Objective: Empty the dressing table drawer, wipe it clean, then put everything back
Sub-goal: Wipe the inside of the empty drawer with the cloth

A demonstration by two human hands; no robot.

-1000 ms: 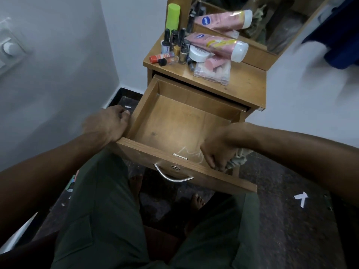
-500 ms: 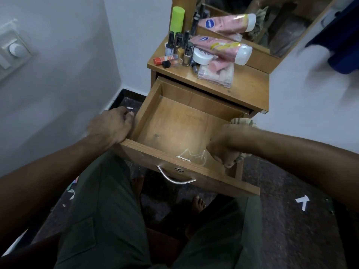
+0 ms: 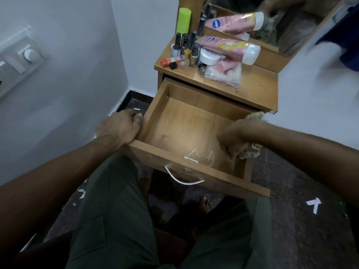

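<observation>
The wooden drawer [image 3: 186, 129] of the dressing table stands pulled well out, its floor bare apart from pale scratch-like marks near the front panel, just behind the curved metal handle [image 3: 182, 178]. The left hand [image 3: 120, 127] curls its grip over the drawer's left side wall near the front corner. The right hand [image 3: 236, 140] is at the drawer's right wall, its grip clamped on a crumpled cloth [image 3: 250, 150]; part of the cloth shows beyond the wrist and part hangs under the fingers, over the wall's edge.

The drawer's contents lie on the surface [image 3: 258, 88] above, crowded toward the mirror [image 3: 287, 26]: a large pink tube with a white cap [image 3: 231, 47], a round white jar [image 3: 209, 56], several nail polish bottles [image 3: 185, 47], a green cylinder [image 3: 183, 20], an orange-red tube [image 3: 172, 60] and a clear plastic case [image 3: 223, 74]. The person sits in dark green shorts, bare feet on the dark floor.
</observation>
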